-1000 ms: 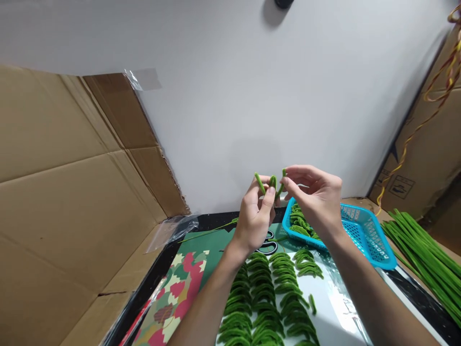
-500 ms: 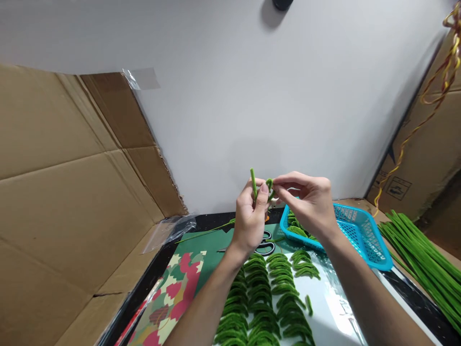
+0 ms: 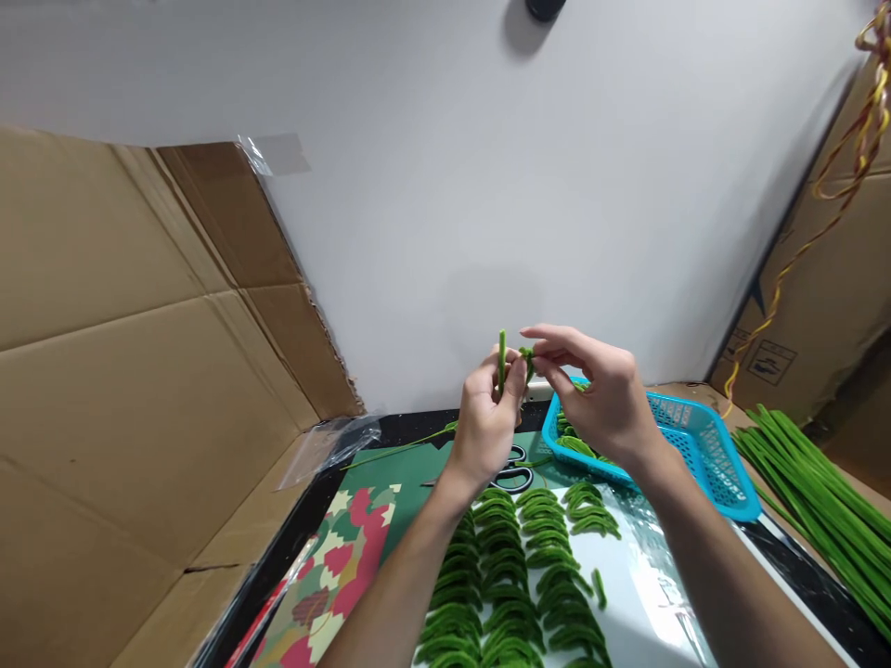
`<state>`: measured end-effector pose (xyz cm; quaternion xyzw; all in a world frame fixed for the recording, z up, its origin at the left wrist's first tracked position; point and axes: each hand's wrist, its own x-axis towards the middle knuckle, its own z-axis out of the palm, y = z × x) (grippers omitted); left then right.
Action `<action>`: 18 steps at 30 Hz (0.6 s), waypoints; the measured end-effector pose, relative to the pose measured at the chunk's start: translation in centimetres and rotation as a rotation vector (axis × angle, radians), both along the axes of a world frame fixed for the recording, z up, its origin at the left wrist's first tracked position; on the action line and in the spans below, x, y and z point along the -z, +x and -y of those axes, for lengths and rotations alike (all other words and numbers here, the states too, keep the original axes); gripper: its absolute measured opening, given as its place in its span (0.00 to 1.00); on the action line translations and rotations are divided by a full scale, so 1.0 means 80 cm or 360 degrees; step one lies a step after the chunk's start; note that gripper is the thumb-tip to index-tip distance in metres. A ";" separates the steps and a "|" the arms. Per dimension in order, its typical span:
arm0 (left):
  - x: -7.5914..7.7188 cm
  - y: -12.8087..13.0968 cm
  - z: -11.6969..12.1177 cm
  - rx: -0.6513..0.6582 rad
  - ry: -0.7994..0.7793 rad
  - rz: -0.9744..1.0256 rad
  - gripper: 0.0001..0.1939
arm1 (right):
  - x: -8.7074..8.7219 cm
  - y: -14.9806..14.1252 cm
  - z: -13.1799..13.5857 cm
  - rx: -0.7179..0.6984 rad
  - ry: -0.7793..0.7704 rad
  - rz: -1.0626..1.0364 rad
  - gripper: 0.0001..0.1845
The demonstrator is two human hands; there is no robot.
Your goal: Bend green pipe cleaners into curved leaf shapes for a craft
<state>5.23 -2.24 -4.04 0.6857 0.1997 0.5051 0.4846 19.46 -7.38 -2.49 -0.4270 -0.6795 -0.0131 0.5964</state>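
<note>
My left hand (image 3: 491,404) is closed on a green pipe cleaner (image 3: 502,357), whose straight end stands up past the fingers. Thumb and forefinger of my right hand (image 3: 591,385) pinch the bent part of the same pipe cleaner, just right of my left thumb. The fingers hide much of that bend. Below the hands, several rows of curved green pipe-cleaner pieces (image 3: 505,561) lie on a white sheet (image 3: 626,594). One short green piece (image 3: 599,588) lies apart from the rows. Scissors (image 3: 513,478) rest behind my left wrist on a green mat (image 3: 410,473).
A blue plastic basket (image 3: 742,501) with green pieces inside stands behind my right hand. A bundle of long green pipe cleaners (image 3: 821,510) lies at the right. Cardboard (image 3: 139,417) walls the left side, beside patterned paper (image 3: 334,566). A twisted cord (image 3: 800,255) hangs at right.
The open loop at my right fingertips has become a small, tighter bend. My left hand has shifted slightly right, and the straight end is now more upright.
</note>
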 end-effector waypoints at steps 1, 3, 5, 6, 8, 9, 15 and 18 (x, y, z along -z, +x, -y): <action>-0.001 0.000 0.000 -0.0009 0.0012 -0.0023 0.15 | 0.000 0.000 0.000 0.0012 0.0016 0.0042 0.13; -0.001 0.000 0.001 -0.0002 0.0023 -0.0065 0.15 | 0.001 0.001 0.000 0.0046 0.0041 0.0105 0.10; 0.000 0.000 0.001 0.0037 0.0016 -0.0103 0.15 | 0.003 0.002 -0.001 0.0092 0.0057 0.0118 0.08; 0.000 0.000 0.001 0.0058 0.0009 -0.0118 0.15 | 0.003 0.003 -0.002 0.0116 0.0068 0.0120 0.07; 0.002 0.001 0.000 0.0075 0.0007 -0.0147 0.15 | 0.005 0.007 -0.003 0.0169 0.0083 0.0185 0.07; 0.002 0.001 0.000 0.0068 0.0019 -0.0163 0.15 | 0.005 0.009 -0.003 0.0199 0.0094 0.0253 0.07; 0.000 -0.002 -0.001 -0.0124 0.0298 -0.0382 0.15 | 0.014 0.020 -0.007 0.0476 0.0253 0.0661 0.11; 0.000 -0.004 -0.001 -0.0254 0.0455 -0.0549 0.12 | 0.022 0.023 -0.014 0.0612 0.0292 0.0822 0.12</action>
